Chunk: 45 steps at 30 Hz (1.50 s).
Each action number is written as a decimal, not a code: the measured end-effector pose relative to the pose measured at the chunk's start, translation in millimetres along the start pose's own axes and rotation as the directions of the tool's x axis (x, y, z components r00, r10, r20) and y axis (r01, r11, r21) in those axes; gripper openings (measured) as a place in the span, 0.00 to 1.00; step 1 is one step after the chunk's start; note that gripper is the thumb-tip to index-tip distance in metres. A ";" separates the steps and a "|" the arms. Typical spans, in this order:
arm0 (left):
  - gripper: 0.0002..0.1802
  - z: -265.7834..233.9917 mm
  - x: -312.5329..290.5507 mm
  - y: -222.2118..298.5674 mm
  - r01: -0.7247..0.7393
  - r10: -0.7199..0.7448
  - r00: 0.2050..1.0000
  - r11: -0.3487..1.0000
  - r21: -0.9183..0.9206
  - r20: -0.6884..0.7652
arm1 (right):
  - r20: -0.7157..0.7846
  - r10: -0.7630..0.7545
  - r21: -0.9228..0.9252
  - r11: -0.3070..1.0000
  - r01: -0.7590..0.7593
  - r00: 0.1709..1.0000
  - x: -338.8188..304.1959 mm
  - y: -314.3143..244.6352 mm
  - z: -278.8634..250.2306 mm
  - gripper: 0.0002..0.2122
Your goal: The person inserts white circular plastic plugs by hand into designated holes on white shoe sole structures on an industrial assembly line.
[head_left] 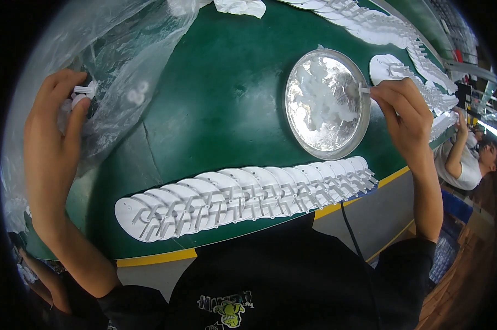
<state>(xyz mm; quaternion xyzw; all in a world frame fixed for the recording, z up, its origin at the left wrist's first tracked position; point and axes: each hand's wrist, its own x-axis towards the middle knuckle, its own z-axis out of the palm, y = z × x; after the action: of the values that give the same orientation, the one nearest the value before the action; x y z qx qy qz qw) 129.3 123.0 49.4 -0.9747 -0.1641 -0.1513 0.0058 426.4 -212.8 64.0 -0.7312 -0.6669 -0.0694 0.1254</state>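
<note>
Between the fingers of my left hand [53, 126] are small white plastic parts [82, 94], held over a clear plastic bag [122, 71] at the left. My right hand [405, 113] pinches another small white plastic piece [364, 90] at the right rim of a round metal dish [326, 153]. A whitish translucent, grease-like substance [320, 93] is smeared across the dish's bottom. In front of me a row of overlapping white plastic discs with posts [243, 192] lies along the near edge of the green table [226, 99].
More overlapping white discs [364, 27] curve along the far right edge. A white sheet-like scrap [240, 6] lies at the back. At the right, beyond the table, another person [462, 159] is at work; another person's arm [50, 280] shows at lower left. A dark cable [351, 228] hangs beside me.
</note>
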 end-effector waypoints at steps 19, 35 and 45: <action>0.10 -11.8 -0.2 3.8 0.245 -0.233 0.968 0.957 -0.157 0.087 | 0.063 0.024 0.043 0.999 -0.026 0.998 7.5 -25.4 -21.7 0.08; 0.10 -7.2 1.9 7.0 0.270 -0.261 0.962 0.948 -0.171 0.075 | 0.164 -0.180 0.096 0.981 0.166 0.970 19.3 -26.0 -14.6 0.11; 0.11 -12.0 -0.9 5.3 0.268 -0.261 0.963 0.946 -0.183 0.064 | 0.072 -0.069 0.126 0.990 0.060 0.995 19.6 -28.2 -11.2 0.08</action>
<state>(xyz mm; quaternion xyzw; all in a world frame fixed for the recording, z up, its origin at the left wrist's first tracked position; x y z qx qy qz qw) 126.6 117.0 60.8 -0.9428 -0.2782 -0.1468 -0.1108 401.1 -194.9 82.6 -0.7023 -0.6975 -0.0039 0.1427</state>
